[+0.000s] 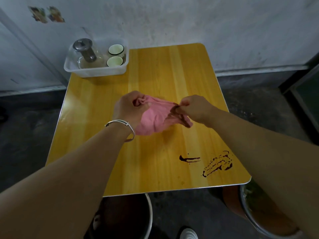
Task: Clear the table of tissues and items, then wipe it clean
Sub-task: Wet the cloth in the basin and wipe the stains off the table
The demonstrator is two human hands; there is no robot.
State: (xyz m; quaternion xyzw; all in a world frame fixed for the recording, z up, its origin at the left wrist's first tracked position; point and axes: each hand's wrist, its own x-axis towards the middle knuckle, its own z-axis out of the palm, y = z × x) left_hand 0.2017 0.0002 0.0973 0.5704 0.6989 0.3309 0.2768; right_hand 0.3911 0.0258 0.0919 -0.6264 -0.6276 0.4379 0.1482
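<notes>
A pink cloth (pixel 155 118) hangs between both hands just above the middle of the yellow wooden table (pixel 155 75). My left hand (pixel 128 110), with a silver bangle on the wrist, bunches the cloth's left end. My right hand (pixel 196 109) pinches its right edge, which is stained dark brown. Two dark red-brown smears lie on the table near its front right corner: a short streak (pixel 189 159) and a wider patch (pixel 218 163). No tissues are in view.
A clear plastic tub (pixel 96 70) at the table's back left corner holds a glass pitcher with a metal lid (pixel 85 50) and two white cups (pixel 115 55). Metal-rimmed bins stand on the floor under the front edge (pixel 148 213) and at the right (pixel 259 219). A wall is behind.
</notes>
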